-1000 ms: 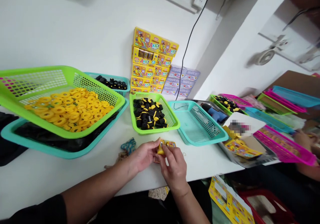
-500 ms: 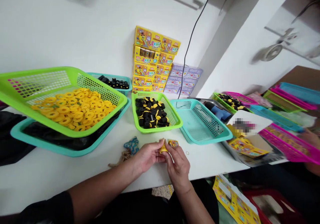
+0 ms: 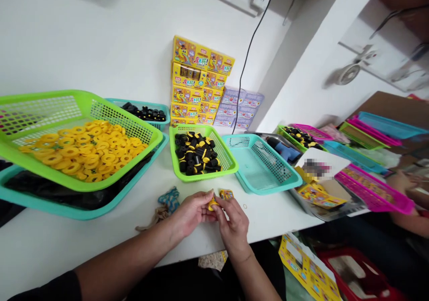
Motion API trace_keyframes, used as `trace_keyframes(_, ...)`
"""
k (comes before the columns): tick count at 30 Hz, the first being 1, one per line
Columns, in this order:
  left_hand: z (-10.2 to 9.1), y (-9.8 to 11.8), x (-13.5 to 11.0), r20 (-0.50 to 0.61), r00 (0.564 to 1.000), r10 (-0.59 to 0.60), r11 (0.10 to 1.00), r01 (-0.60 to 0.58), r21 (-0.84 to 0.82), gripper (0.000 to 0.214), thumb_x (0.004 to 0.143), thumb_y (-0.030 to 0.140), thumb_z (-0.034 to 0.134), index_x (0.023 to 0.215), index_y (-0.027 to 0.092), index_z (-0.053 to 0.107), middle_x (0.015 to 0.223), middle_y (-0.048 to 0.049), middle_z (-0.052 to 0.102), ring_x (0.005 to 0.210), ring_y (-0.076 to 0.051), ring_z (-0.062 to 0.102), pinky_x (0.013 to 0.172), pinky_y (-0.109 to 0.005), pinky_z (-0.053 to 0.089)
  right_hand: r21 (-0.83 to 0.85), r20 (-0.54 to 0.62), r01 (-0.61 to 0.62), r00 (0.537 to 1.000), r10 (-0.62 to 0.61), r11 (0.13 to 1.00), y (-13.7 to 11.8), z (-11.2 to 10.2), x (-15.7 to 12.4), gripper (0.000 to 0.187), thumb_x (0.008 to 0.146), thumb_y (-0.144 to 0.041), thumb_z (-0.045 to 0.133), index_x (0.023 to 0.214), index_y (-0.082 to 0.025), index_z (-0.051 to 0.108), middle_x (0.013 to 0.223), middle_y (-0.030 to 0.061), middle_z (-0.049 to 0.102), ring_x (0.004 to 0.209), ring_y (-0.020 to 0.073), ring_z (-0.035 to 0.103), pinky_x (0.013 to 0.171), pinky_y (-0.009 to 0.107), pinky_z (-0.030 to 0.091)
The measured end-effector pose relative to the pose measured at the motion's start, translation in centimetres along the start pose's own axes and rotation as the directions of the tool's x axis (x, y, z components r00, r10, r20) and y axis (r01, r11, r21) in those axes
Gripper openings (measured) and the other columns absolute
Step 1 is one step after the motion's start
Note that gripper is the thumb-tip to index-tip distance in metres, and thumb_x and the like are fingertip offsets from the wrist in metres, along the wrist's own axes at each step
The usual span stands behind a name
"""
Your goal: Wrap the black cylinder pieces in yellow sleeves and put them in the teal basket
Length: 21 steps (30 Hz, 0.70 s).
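Observation:
My left hand [image 3: 196, 211] and my right hand [image 3: 233, 222] meet above the front of the white table, fingers closed on one small yellow piece [image 3: 212, 204]. Fingers cover much of it, so its exact kind is not clear. Just behind my right fingers lies a small printed yellow packet [image 3: 226, 194]. Left of my left hand, a blue-and-white patterned cloth [image 3: 170, 199] and a beige cloth [image 3: 156, 216] lie crumpled. Beyond the hands stands a green basket [image 3: 229, 169] of black-and-yellow cylindrical parts [image 3: 197, 155].
A tilted green basket [image 3: 134, 129] of yellow rings [image 3: 90, 149] rests on a turquoise one at left. A turquoise basket [image 3: 264, 184] stands right of centre. Yellow boxes [image 3: 194, 79] are stacked by the wall. A co-worker's arm [image 3: 407, 220] shows at far right.
The whole view has shifted, so things appear farther left. Both hands still hold the yellow piece, which seems slightly turned between the fingers.

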<state>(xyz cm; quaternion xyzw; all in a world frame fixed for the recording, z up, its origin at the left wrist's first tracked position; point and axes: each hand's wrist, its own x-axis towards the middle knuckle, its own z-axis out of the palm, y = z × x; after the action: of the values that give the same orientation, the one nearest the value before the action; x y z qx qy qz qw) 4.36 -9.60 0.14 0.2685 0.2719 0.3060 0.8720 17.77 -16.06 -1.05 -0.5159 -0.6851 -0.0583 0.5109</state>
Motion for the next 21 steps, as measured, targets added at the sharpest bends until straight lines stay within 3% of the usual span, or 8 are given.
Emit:
trace_keyframes(3, 0.2, -0.1, -0.1, -0.024, 0.998, 0.053, 0.999, -0.053, -0.011, 0.032, 0.070, 0.034, 0.082, 0.081, 0.012, 0.061, 0.074, -0.0046, 0.067, 0.063, -0.013, 0.062, 0.058, -0.023, 0.049, -0.044, 0.071, -0.048, 0.996, 0.051, 0.998, -0.5, 0.0, -0.1, 0.031, 0.089, -0.023, 0.064, 0.119, -0.021, 0.059, 0.090, 0.0057, 0.065, 0.079, 0.0179, 0.063, 0.067, 0.031, 0.054)
trace_keyframes(6, 0.4, 0.1, -0.3, -0.042, 0.995, 0.093, 0.995, -0.092, 0.035, 0.037, 0.068, 0.039, 0.083, 0.078, 0.014, 0.057, 0.072, -0.0035, 0.066, 0.063, -0.013, 0.062, 0.058, -0.022, 0.048, -0.123, 0.116, -0.044, 0.992, 0.058, 0.991, -0.7, -0.3, 0.3, 0.024, 0.087, -0.026, 0.064, 0.110, -0.020, 0.061, 0.085, 0.0055, 0.064, 0.076, 0.0187, 0.061, 0.066, 0.032, 0.052)
trace_keyframes(9, 0.2, 0.6, -0.3, -0.048, 0.993, 0.103, 0.979, -0.093, 0.182, 0.045, 0.073, 0.055, 0.072, 0.088, 0.015, 0.056, 0.073, -0.0068, 0.068, 0.062, -0.020, 0.065, 0.058, -0.030, 0.050, -0.228, 0.015, -0.027, 0.999, 0.031, 0.973, 1.1, -1.8, 2.4, 0.019, 0.088, -0.026, 0.059, 0.106, -0.019, 0.062, 0.085, 0.0059, 0.064, 0.077, 0.0177, 0.060, 0.070, 0.031, 0.050)
trace_keyframes(11, -0.2, 0.9, 0.0, -0.066, 0.983, 0.169, 0.934, -0.138, 0.329, 0.045, 0.076, 0.057, 0.067, 0.090, 0.015, 0.057, 0.073, -0.0073, 0.068, 0.059, -0.021, 0.064, 0.053, -0.029, 0.047, -0.398, -0.108, -0.071, 0.994, 0.030, 0.915, 3.7, -3.6, 4.6, 0.020, 0.089, -0.031, 0.058, 0.102, -0.017, 0.063, 0.084, 0.0073, 0.064, 0.079, 0.0189, 0.059, 0.074, 0.032, 0.048)
trace_keyframes(13, -0.8, 1.1, 0.5, -0.080, 0.955, 0.285, 0.830, -0.204, 0.519, 0.036, 0.078, 0.051, 0.064, 0.080, 0.016, 0.057, 0.066, -0.0038, 0.063, 0.053, -0.017, 0.058, 0.050, -0.026, 0.042, -0.551, -0.162, -0.186, 0.980, 0.115, 0.814, 6.5, -5.4, 6.6, 0.026, 0.088, -0.039, 0.058, 0.095, -0.014, 0.065, 0.084, 0.0100, 0.064, 0.081, 0.0220, 0.058, 0.073, 0.034, 0.046)
trace_keyframes(16, -1.6, 1.1, 1.1, -0.036, 0.889, 0.456, 0.522, -0.235, 0.820, 0.025, 0.076, 0.037, 0.067, 0.066, 0.017, 0.057, 0.060, 0.0008, 0.056, 0.055, -0.014, 0.051, 0.056, -0.025, 0.037, -0.621, -0.069, -0.229, 0.969, 0.238, 0.750, 8.7, -6.9, 7.9, 0.032, 0.089, -0.045, 0.056, 0.089, -0.015, 0.069, 0.083, 0.0106, 0.064, 0.081, 0.0245, 0.058, 0.071, 0.035, 0.044)
trace_keyframes(18, -1.8, 1.0, 1.4, 0.007, 0.862, 0.506, 0.318, -0.194, 0.928, 0.018, 0.072, 0.028, 0.070, 0.065, 0.017, 0.059, 0.060, 0.0018, 0.055, 0.060, -0.014, 0.050, 0.060, -0.025, 0.034, -0.566, -0.047, -0.198, 0.977, 0.208, 0.801, 8.0, -6.8, 7.2, 0.031, 0.090, -0.043, 0.055, 0.089, -0.017, 0.071, 0.088, 0.0105, 0.064, 0.085, 0.0242, 0.059, 0.074, 0.036, 0.046)
trace_keyframes(21, -2.0, 1.2, 1.6, 0.018, 0.856, 0.517, 0.210, -0.148, 0.966, 0.015, 0.077, 0.023, 0.064, 0.065, 0.017, 0.058, 0.061, 0.0018, 0.056, 0.062, -0.014, 0.049, 0.062, -0.025, 0.032, -0.324, 0.118, -0.143, 0.975, 0.190, 0.935, 5.1, -4.7, 4.7, 0.020, 0.088, -0.036, 0.060, 0.085, -0.019, 0.070, 0.084, 0.0064, 0.062, 0.081, 0.0196, 0.060, 0.073, 0.032, 0.048)
